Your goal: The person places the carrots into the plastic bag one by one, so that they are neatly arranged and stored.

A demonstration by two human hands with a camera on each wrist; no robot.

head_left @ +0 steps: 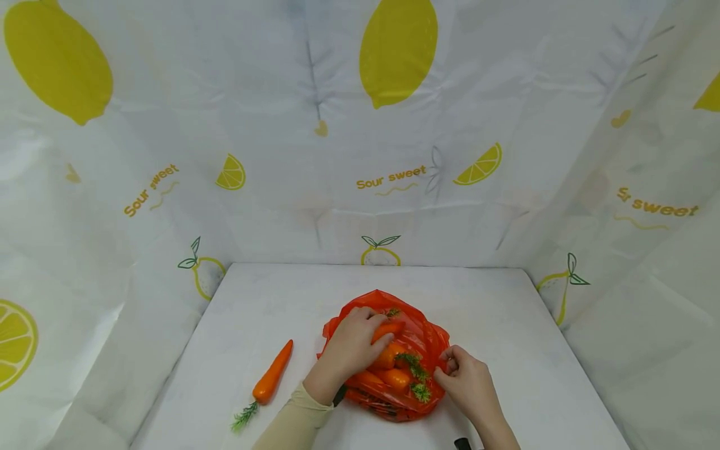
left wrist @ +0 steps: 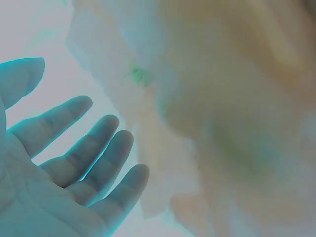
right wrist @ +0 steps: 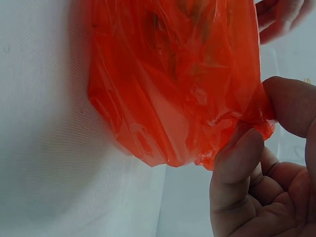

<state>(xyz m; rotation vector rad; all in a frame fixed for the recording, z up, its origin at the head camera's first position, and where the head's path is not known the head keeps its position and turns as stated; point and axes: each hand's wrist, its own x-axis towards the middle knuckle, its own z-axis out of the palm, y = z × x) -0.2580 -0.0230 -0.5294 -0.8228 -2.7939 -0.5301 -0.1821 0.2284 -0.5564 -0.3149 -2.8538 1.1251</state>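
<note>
A red plastic bag [head_left: 413, 325] lies on the white table with its mouth spread wide. Several orange carrots [head_left: 398, 379] with green tops are inside it. Over the bag's left side reaches my left hand [head_left: 355, 337], its fingertips beside one carrot [head_left: 389, 329]. In the washed-out left wrist view the fingers of this hand [left wrist: 79, 168] are extended and apart, with nothing between them. At the right side of the bag, my right hand [head_left: 469, 378] pinches the edge of the plastic between thumb and forefinger; the right wrist view shows this hand [right wrist: 266, 163] gripping the crumpled red rim.
A single carrot [head_left: 272, 375] with a green top lies on the table, left of the bag. White sheets [head_left: 292, 206] printed with lemons stand behind and on both sides of the table [head_left: 495, 312]. A small black object [head_left: 462, 444] shows near my right wrist.
</note>
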